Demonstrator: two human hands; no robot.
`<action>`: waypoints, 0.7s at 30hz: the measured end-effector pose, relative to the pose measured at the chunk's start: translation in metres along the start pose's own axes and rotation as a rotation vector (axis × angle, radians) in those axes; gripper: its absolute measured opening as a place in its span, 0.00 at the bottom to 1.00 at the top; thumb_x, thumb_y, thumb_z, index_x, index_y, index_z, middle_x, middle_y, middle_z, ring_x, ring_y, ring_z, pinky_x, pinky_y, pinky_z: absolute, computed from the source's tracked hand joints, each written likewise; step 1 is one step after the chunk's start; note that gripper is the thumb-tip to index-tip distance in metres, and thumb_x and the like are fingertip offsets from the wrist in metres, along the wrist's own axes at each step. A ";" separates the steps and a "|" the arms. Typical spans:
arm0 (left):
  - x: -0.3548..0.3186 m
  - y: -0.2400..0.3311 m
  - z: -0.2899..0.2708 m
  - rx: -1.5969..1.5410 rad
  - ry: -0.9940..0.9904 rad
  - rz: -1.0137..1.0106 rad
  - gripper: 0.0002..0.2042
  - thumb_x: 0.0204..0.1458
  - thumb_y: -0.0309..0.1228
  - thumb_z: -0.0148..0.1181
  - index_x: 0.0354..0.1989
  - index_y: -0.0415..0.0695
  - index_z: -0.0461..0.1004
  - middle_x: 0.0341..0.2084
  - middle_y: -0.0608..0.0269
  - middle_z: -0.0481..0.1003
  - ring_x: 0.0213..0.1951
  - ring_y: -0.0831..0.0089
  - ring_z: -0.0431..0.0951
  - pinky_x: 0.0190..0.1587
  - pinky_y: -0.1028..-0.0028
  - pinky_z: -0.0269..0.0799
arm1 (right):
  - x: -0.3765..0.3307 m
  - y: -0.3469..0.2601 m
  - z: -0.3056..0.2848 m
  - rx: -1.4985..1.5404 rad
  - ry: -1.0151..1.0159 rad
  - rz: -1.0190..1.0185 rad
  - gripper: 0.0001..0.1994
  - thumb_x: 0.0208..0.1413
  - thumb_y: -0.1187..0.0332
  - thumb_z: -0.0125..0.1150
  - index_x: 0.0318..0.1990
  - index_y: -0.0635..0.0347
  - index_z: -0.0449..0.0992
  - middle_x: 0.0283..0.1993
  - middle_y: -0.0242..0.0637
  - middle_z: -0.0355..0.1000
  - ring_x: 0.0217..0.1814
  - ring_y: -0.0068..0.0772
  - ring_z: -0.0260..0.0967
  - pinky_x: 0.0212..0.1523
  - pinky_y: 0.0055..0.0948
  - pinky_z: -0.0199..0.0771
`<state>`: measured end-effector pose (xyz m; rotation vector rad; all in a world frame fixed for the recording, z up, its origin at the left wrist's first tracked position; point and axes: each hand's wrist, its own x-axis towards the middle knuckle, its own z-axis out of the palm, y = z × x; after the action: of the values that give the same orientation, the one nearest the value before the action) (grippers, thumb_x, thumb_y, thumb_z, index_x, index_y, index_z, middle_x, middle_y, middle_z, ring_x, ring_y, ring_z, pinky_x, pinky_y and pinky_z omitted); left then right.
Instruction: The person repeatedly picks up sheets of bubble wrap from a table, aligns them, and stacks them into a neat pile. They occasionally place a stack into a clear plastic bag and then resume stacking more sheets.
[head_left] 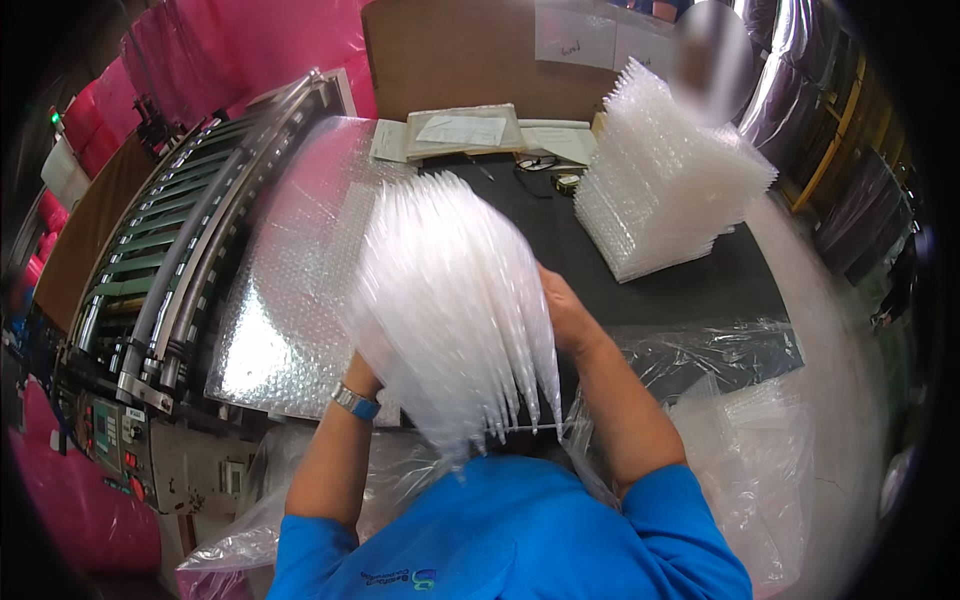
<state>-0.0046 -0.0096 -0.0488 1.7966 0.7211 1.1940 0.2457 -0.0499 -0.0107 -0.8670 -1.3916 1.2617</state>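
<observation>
A thick stack of bubble-wrap sheets or pouches (450, 300) is held up in front of my chest, its many edges fanned out toward me and slightly blurred. My right hand (565, 312) grips the stack's right side, the fingertips tucked out of sight behind it. On the other side my left hand (364, 374) supports the stack from the lower left; its fingers are hidden, and a watch (355, 402) sits on that wrist. A second tall bubble-wrap stack (665, 180) stands at the far right of the dark table (690, 285).
Left of me is a roller machine (175, 240) with a control panel (125, 455); a bubble-wrap sheet (285, 290) lies beside it. Papers (460, 130), glasses (537, 162) and a tape measure (566, 184) lie at the back. Clear plastic bags (745, 450) hang at the near right.
</observation>
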 end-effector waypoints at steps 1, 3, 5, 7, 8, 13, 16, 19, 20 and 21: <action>0.008 0.015 -0.003 0.013 0.014 0.026 0.24 0.50 0.34 0.50 0.56 0.42 0.55 0.41 0.59 0.68 0.39 0.71 0.69 0.40 0.73 0.66 | 0.006 -0.011 -0.001 -0.079 0.005 -0.063 0.25 0.58 0.58 0.43 0.58 0.63 0.57 0.55 0.39 0.59 0.54 0.26 0.57 0.53 0.26 0.57; 0.028 0.042 -0.005 -0.033 0.046 0.000 0.23 0.51 0.35 0.50 0.55 0.42 0.56 0.37 0.61 0.68 0.34 0.74 0.69 0.35 0.75 0.66 | 0.013 -0.032 0.002 -0.234 0.010 -0.183 0.25 0.58 0.56 0.43 0.58 0.65 0.58 0.52 0.39 0.61 0.50 0.24 0.60 0.49 0.25 0.61; 0.042 0.063 -0.003 -0.143 0.076 -0.090 0.22 0.51 0.36 0.49 0.54 0.42 0.57 0.32 0.63 0.69 0.29 0.76 0.69 0.29 0.77 0.66 | 0.014 -0.050 0.017 0.096 0.126 -0.134 0.25 0.59 0.55 0.42 0.56 0.66 0.59 0.49 0.39 0.64 0.48 0.24 0.62 0.49 0.25 0.62; 0.047 0.079 0.001 -0.279 0.098 -0.241 0.21 0.52 0.36 0.49 0.52 0.43 0.57 0.28 0.65 0.70 0.23 0.79 0.69 0.24 0.79 0.66 | 0.012 -0.066 0.032 0.368 0.190 -0.086 0.27 0.59 0.51 0.41 0.54 0.68 0.61 0.45 0.39 0.67 0.47 0.27 0.64 0.50 0.25 0.62; 0.048 0.082 0.003 -0.338 0.110 -0.318 0.20 0.52 0.37 0.49 0.52 0.43 0.58 0.26 0.66 0.70 0.21 0.80 0.69 0.21 0.81 0.66 | 0.010 -0.063 0.032 0.328 0.207 -0.074 0.27 0.59 0.51 0.40 0.54 0.68 0.61 0.46 0.40 0.67 0.47 0.28 0.64 0.50 0.26 0.61; 0.029 0.026 0.008 -0.274 0.116 -0.490 0.20 0.54 0.42 0.47 0.51 0.44 0.57 0.20 0.68 0.68 0.15 0.83 0.67 0.15 0.83 0.63 | 0.018 0.032 -0.017 0.141 0.322 0.156 0.27 0.59 0.49 0.36 0.56 0.62 0.60 0.50 0.42 0.65 0.49 0.31 0.63 0.53 0.29 0.59; 0.021 0.020 0.021 -0.297 0.174 -0.446 0.21 0.55 0.45 0.46 0.51 0.45 0.56 0.19 0.70 0.67 0.17 0.84 0.66 0.17 0.84 0.63 | 0.009 0.050 -0.012 0.232 0.238 0.118 0.29 0.57 0.46 0.39 0.57 0.60 0.59 0.52 0.43 0.63 0.49 0.32 0.64 0.52 0.33 0.61; 0.025 0.024 0.025 -0.386 0.170 -0.447 0.24 0.54 0.46 0.48 0.54 0.46 0.54 0.21 0.70 0.65 0.19 0.84 0.66 0.19 0.84 0.64 | 0.007 0.030 0.011 0.394 0.228 0.109 0.29 0.57 0.47 0.40 0.57 0.60 0.59 0.52 0.42 0.63 0.49 0.32 0.64 0.51 0.33 0.62; 0.026 0.025 0.023 -0.405 0.168 -0.448 0.25 0.53 0.46 0.49 0.54 0.46 0.53 0.21 0.70 0.65 0.20 0.84 0.66 0.20 0.84 0.64 | 0.009 0.025 0.016 0.441 0.212 0.119 0.29 0.56 0.47 0.40 0.57 0.60 0.59 0.52 0.42 0.63 0.49 0.32 0.64 0.51 0.33 0.62; 0.028 0.041 0.023 -0.404 0.177 -0.425 0.27 0.52 0.47 0.51 0.55 0.46 0.52 0.28 0.67 0.65 0.21 0.83 0.65 0.19 0.83 0.65 | 0.009 0.016 0.015 0.465 0.211 0.120 0.28 0.56 0.47 0.41 0.57 0.60 0.59 0.52 0.42 0.63 0.50 0.32 0.64 0.51 0.33 0.62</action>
<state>0.0280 -0.0141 -0.0052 1.1470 0.8429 1.1191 0.2273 -0.0420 -0.0238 -0.7390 -0.8401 1.4621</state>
